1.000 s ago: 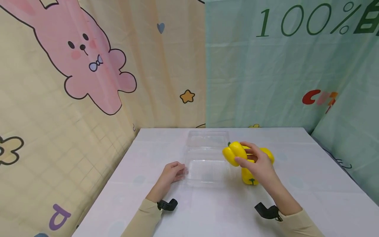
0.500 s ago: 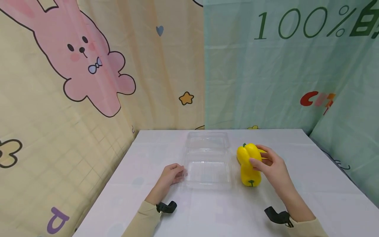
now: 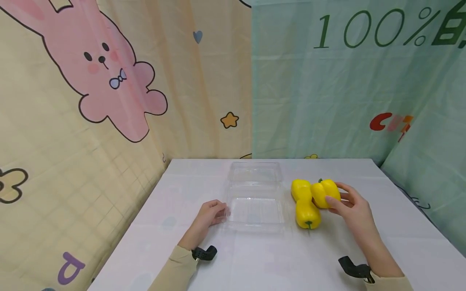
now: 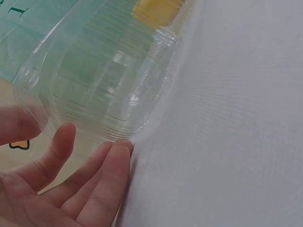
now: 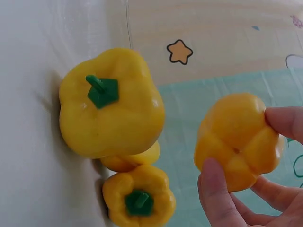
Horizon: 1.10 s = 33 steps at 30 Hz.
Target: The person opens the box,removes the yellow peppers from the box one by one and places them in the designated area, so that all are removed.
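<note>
Several yellow bell peppers with green stems are to the right of the clear plastic container [image 3: 255,210]. My right hand [image 3: 353,206] holds one yellow bell pepper [image 3: 325,193] between thumb and fingers; its base [image 5: 239,142] faces the right wrist camera, above the table. Another bell pepper [image 3: 301,190] sits left of it, with a bell pepper [image 3: 308,215] in front. The right wrist view shows a large bell pepper [image 5: 111,104] nearest, partly hiding another. My left hand [image 3: 211,214] holds the container's left rim, its fingertips [image 4: 120,146] against the ribbed side.
The container's lid half [image 3: 255,171] lies opened out toward the back of the white-covered table [image 3: 240,262]. Printed cloth curtains [image 3: 204,81] stand along the back and sides. A black wrist camera [image 3: 354,267] sits on each wrist.
My right hand has moved right with the pepper, away from the container and past the other peppers. My left hand stays at the container's left rim.
</note>
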### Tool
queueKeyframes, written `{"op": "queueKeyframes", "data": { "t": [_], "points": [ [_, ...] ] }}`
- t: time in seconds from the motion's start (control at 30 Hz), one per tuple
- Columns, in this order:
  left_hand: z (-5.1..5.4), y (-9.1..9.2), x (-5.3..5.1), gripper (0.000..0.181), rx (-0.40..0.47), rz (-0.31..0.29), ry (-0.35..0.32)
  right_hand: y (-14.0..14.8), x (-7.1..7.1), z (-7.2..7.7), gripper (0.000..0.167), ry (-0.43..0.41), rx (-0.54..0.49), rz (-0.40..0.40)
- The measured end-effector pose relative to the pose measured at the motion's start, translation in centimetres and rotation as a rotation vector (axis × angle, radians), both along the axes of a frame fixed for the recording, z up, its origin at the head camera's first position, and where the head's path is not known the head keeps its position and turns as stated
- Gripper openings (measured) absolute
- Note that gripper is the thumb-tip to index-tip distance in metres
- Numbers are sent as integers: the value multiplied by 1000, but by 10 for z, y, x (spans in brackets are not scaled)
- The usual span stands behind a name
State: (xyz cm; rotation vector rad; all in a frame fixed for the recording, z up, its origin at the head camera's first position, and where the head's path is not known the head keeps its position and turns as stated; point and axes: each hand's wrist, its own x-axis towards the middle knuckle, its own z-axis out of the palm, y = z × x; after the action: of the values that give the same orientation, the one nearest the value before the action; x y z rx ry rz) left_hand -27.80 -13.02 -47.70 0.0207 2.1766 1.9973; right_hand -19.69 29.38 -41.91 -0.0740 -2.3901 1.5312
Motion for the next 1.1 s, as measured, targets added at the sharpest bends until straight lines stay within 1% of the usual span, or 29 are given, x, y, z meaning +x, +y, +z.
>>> {"op": "queueKeyframes", "data": {
  "t": [0.17, 0.27, 0.37, 0.57, 0.73, 0.93, 1.03, 1.1],
  "points": [
    [1, 0, -1, 30, 8, -9, 5, 7, 4, -4, 77, -2, -4, -32],
    [2, 0, -1, 29, 9, -4, -3, 11, 5, -7, 76, -12, -9, -39],
    [0, 0, -3, 29, 4, 2, -8, 14, 5, -10, 76, -33, -14, -38],
    [-1, 1, -2, 27, -6, 18, -9, 18, 5, -19, 80, -114, -16, -42],
    [0, 1, -2, 27, -2, 10, -3, 22, 7, -24, 84, -185, -23, -20],
    [-1, 0, -3, 25, 0, 6, 5, 27, 6, -29, 85, -271, -33, 12],
    [-1, 0, -3, 23, -14, 11, 4, 29, 5, -31, 85, -303, -28, 22],
    [-1, 1, -2, 23, -17, 11, 11, 29, 5, -32, 85, -309, -25, 28]
  ]
}}
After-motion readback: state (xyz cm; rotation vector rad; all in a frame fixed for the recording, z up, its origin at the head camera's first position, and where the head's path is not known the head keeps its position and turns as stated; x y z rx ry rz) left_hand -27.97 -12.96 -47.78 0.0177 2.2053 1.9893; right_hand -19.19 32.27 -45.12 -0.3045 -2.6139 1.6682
